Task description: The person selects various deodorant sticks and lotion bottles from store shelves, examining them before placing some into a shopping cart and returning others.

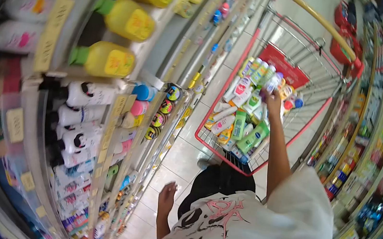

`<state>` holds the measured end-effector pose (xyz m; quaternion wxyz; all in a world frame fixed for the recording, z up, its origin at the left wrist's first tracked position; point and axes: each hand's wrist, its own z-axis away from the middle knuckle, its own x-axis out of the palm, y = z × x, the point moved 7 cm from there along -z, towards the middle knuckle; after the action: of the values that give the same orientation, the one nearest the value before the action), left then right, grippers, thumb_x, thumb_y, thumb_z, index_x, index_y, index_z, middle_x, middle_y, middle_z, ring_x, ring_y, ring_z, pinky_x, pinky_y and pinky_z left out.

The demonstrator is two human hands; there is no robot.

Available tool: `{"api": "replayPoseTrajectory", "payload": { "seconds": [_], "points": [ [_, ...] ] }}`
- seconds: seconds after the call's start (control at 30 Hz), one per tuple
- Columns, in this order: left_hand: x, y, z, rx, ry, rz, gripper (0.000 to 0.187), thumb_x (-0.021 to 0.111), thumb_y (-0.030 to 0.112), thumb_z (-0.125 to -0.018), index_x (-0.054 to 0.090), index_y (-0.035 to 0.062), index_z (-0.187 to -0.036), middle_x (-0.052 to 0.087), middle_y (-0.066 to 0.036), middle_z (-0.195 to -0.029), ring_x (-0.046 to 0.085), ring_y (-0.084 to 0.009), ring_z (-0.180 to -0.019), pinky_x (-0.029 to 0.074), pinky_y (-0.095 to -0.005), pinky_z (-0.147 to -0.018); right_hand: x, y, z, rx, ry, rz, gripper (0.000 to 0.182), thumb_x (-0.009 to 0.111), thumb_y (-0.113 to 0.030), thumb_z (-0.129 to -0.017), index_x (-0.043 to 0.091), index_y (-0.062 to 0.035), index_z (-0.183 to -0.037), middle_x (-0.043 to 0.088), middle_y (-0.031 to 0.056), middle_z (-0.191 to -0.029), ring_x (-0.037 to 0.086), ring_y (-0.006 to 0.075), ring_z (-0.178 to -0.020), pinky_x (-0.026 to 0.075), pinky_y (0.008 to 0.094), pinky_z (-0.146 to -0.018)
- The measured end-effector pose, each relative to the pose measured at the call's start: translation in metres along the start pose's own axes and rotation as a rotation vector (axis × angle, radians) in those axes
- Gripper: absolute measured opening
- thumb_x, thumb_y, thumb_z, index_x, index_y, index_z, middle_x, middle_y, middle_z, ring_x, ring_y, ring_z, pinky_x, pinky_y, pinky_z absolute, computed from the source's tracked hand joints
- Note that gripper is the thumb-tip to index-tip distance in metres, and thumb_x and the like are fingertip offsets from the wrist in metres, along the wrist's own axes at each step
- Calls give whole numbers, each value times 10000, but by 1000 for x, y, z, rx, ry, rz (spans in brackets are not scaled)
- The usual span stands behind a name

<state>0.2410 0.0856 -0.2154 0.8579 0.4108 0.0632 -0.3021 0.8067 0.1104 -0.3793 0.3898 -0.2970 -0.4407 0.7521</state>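
My right hand [273,103] reaches into a shopping cart [198,129], fingers closed at the lower end of a white bottle with a purple cap [272,83]. My fingers partly hide the bottle. Around it lies a pile of toiletry bottles, among them a green bottle [253,137], a white and pink bottle [223,123] and a yellow pack [226,134]. My left hand [167,197] hangs low over the floor beside the shelves, holding nothing, its fingers loosely extended and apart from any goods.
Shelves on the left carry yellow bottles with green caps [111,59], white bottles with black caps [86,94] and round tins [166,106]. Packed shelves [353,160] line the right side. Red baskets [346,43] stand beyond the cart's yellow handle [323,21]. Tiled floor [151,206] runs between.
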Motion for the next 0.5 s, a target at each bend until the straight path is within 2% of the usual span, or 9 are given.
{"api": "replayPoseTrajectory", "payload": {
  "seconds": [0.07,0.1,0.13,0.17,0.2,0.27,0.37,0.4,0.5],
  "points": [
    [20,65,-21,117,-30,54,309,507,172,-986,553,-34,-1211,618,-121,-1110,587,-172,-1005,475,-311,-904,34,-50,77,-117,-130,3,407,730,-175,-815,525,0,-1120,622,52,-881,571,94,-712,474,237,-627],
    [30,98,-28,177,-63,91,311,502,142,-984,524,-36,-1238,610,-129,-1134,587,-181,-1030,468,-310,-918,48,-75,118,-6,-258,84,397,742,-143,-802,513,10,-1088,619,53,-897,567,78,-695,466,219,-603],
    [40,136,-30,261,-113,119,320,502,101,-976,492,-37,-1265,599,-136,-1160,585,-195,-1057,461,-309,-928,63,-79,145,-85,-318,47,428,764,-121,-777,501,5,-1090,621,57,-927,561,69,-666,457,206,-573],
    [47,166,-31,318,-156,151,333,509,65,-963,476,-24,-1283,595,-142,-1168,582,-201,-1076,453,-311,-939,84,-109,180,-122,-430,-154,474,778,-99,-756,487,-4,-1118,623,58,-934,570,79,-650,470,214,-572],
    [54,199,-27,387,-219,150,369,514,62,-957,454,4,-1317,586,-134,-1185,573,-198,-1089,447,-317,-948,100,-120,208,-25,-563,-114,501,777,-71,-750,473,-12,-1143,622,59,-941,602,107,-716,496,239,-629],
    [58,237,-14,441,-285,253,507,575,9,-909,387,41,-1379,566,-113,-1204,562,-174,-1093,437,-313,-955,124,-159,258,4,-716,-174,530,774,-50,-750,452,-16,-1170,594,84,-1035,590,155,-941,484,305,-815],
    [40,250,6,626,-129,282,623,664,17,-855,362,42,-1400,554,-85,-1215,555,-153,-1087,425,-311,-967,155,-193,301,-233,-1022,-82,561,783,-60,-743,439,-14,-1183,576,85,-1072,579,175,-985,457,331,-882],
    [30,249,9,686,-97,312,665,698,30,-834,357,31,-1404,544,-65,-1240,548,-155,-1102,419,-323,-978,164,-201,311,-206,-1092,-161,549,785,-73,-742,449,-23,-1173,580,85,-1074,577,171,-975,452,338,-889],
    [1,235,24,641,-71,445,684,699,-2,-825,350,31,-1412,526,-63,-1271,525,-147,-1146,407,-309,-993,184,-233,336,-272,-1288,1,438,749,-86,-779,481,-29,-1120,603,54,-984,580,139,-918,455,286,-812]
  ]
}}
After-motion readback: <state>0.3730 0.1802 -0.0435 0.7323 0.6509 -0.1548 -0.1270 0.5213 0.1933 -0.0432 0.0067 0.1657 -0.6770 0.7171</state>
